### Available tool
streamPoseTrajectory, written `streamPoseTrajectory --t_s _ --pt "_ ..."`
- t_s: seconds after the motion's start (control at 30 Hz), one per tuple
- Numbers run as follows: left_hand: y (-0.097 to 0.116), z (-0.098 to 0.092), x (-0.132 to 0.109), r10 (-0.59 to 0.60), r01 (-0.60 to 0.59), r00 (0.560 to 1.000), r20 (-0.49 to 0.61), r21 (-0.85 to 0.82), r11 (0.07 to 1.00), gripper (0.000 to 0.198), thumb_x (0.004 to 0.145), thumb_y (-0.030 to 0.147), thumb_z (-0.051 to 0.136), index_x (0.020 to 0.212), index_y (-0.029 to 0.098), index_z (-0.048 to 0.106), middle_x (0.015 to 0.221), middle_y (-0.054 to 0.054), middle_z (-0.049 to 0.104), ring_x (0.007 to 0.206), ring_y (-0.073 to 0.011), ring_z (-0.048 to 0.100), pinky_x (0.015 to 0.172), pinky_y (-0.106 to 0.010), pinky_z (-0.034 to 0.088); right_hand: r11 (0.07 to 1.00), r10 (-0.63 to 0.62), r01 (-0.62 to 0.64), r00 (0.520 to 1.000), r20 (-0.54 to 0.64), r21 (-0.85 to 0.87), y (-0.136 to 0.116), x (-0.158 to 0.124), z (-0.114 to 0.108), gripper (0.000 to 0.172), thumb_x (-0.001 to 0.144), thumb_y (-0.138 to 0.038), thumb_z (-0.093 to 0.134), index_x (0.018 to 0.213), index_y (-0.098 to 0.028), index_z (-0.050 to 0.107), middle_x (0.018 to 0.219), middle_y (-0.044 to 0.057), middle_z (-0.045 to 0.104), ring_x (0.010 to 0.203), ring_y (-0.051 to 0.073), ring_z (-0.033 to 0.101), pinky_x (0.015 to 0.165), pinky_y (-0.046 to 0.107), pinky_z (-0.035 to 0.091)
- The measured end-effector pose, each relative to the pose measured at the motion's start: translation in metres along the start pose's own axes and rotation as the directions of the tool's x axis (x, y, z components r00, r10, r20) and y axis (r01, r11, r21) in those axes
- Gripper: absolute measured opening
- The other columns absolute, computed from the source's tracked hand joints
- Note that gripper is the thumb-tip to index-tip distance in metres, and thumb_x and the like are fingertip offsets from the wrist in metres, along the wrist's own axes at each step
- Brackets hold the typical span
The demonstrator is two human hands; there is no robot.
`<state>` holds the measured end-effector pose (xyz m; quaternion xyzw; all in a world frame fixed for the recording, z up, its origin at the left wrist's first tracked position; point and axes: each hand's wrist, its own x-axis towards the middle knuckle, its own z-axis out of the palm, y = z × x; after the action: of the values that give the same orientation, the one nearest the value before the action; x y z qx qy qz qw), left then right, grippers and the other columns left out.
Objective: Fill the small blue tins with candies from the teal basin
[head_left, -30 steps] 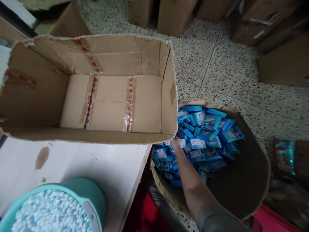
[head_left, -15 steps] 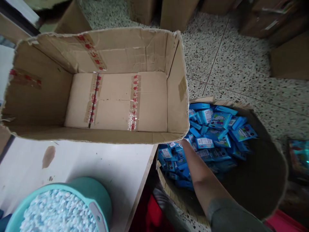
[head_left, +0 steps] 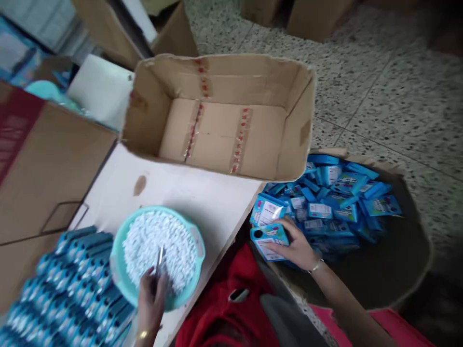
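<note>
A thin silvery bracelet (head_left: 316,266) circles the wrist of the right hand (head_left: 296,246), its forearm bare; a gold-coloured bangle (head_left: 143,334) sits below the left hand (head_left: 152,295).

Tight table, one open strip
Bare table (head_left: 202,193) lies between open carton (head_left: 217,77) and teal basin (head_left: 197,243) (blue packs (head_left: 79,284) crowd the left).

Bowl (head_left: 158,255) on table (head_left: 202,202), empty carton (head_left: 220,115) behind it; packet bin (head_left: 390,270) on floor to the rt.
</note>
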<state>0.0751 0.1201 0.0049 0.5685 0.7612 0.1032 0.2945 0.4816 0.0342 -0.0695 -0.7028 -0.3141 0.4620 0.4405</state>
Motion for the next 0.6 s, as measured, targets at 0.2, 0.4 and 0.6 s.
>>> streamPoseTrajectory --t_s 0.2,0.4,0.6 --pt "-0.008 -0.004 -0.002 0.202 -0.209 0.976 0.079 0.097 0.973 0.037 0.088 0.047 0.044 0.107 0.018 0.054 0.096 -0.010 0.067 0.087 -0.0219 0.065 0.081 -0.038 0.053 0.992 -0.017 -0.019 0.961 0.275 0.128 -0.042 0.035 0.112 0.050 0.050 -0.048 0.085 0.088 -0.023 0.064 0.095 0.003 0.064 0.097 0.027 0.059 0.094 0.043 0.047" --pt "-0.030 -0.038 -0.015 0.165 -0.176 0.982 0.087 0.132 0.976 0.036 0.090 0.039 0.044 0.116 0.016 0.052 0.117 -0.014 0.063 0.107 -0.0245 0.061 0.094 -0.039 0.048 0.958 0.103 -0.171 0.954 0.281 0.229 -0.052 0.056 0.142 0.062 0.051 -0.046 0.084 0.103 -0.024 0.058 0.100 0.002 0.068 0.095 0.024 0.064 0.091 0.044 0.051" --pt "-0.052 -0.070 -0.070 0.070 -0.110 0.981 0.181 0.220 0.969 0.019 0.088 0.030 0.051 0.100 0.019 0.059 0.094 -0.009 0.066 0.087 -0.0238 0.065 0.079 -0.035 0.050 0.889 0.258 -0.327 0.936 0.241 0.319 -0.066 0.015 0.112 0.048 0.052 -0.038 0.083 0.089 -0.025 0.055 0.078 -0.003 0.070 0.074 0.024 0.070 0.077 0.047 0.058"
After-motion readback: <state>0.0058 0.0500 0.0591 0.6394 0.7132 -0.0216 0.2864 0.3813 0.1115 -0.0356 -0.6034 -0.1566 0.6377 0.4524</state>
